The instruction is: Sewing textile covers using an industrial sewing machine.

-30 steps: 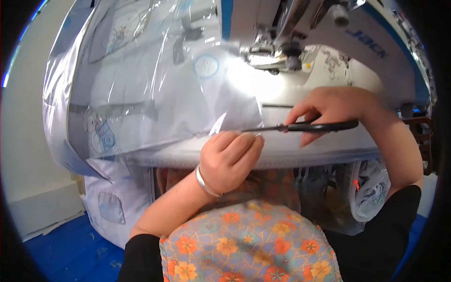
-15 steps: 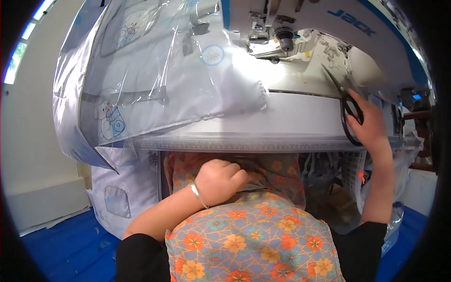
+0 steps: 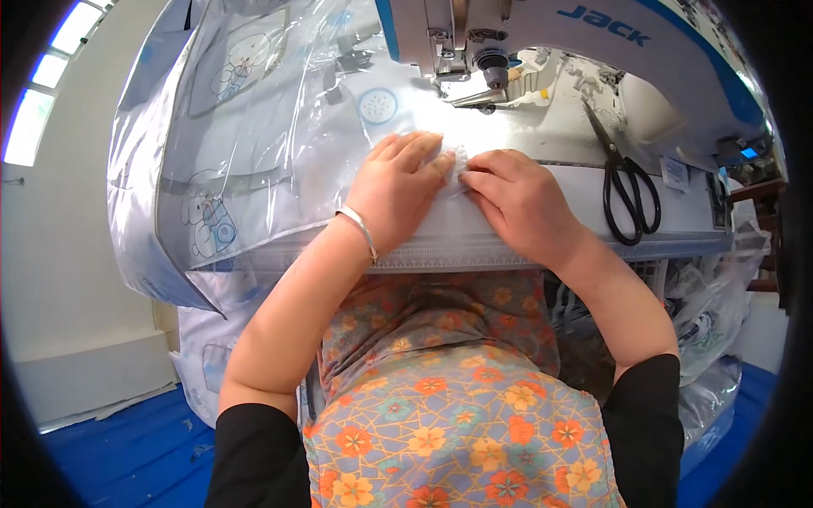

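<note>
Both my hands meet at the right-hand edge of a pale printed fabric [image 3: 271, 161] covered with clear plastic film, just in front of the sewing machine's lit needle area. My left hand [image 3: 398, 186] presses on the fabric with its fingers together, pinching the gathered edge [image 3: 458, 168]. From the other side, the thumb and fingertips of my right hand [image 3: 525, 199] close on that same edge. Black-handled scissors [image 3: 631, 195] lie on the machine bed to the right, blades pointing away and slightly parted, apart from my hand.
The white and blue sewing machine [image 3: 584, 42] arches over the bed at the far right. A clear ruler strip [image 3: 474, 256] runs along the table's front edge. Fabric hangs off the table at left. Clear plastic bags [image 3: 711, 326] hang at the right, above a blue floor [image 3: 127, 449].
My right hand has let go of the scissors and moved left to the fabric edge. My left hand has risen from my lap onto the fabric.
</note>
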A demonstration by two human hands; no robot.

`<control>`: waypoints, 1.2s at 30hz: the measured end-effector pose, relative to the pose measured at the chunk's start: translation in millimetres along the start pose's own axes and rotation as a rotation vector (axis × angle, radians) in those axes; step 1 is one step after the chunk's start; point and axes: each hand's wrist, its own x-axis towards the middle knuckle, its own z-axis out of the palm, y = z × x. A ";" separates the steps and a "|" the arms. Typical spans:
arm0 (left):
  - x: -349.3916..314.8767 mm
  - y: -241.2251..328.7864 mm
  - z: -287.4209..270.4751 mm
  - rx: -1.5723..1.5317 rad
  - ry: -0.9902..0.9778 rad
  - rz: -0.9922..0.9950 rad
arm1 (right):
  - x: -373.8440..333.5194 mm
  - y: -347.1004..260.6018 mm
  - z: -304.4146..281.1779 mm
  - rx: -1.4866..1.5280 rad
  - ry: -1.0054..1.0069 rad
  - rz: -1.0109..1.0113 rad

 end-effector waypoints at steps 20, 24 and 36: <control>-0.5 -9.0 -14.2 -0.067 -0.031 0.103 | 12.5 6.8 5.3 -0.052 -0.039 -0.038; 1.9 -21.6 -13.4 -0.067 -0.015 0.121 | 14.1 6.9 7.2 -0.072 -0.023 -0.053; 26.4 -73.1 -14.5 -0.040 -0.063 0.188 | 37.1 12.9 14.8 -0.156 -0.089 -0.034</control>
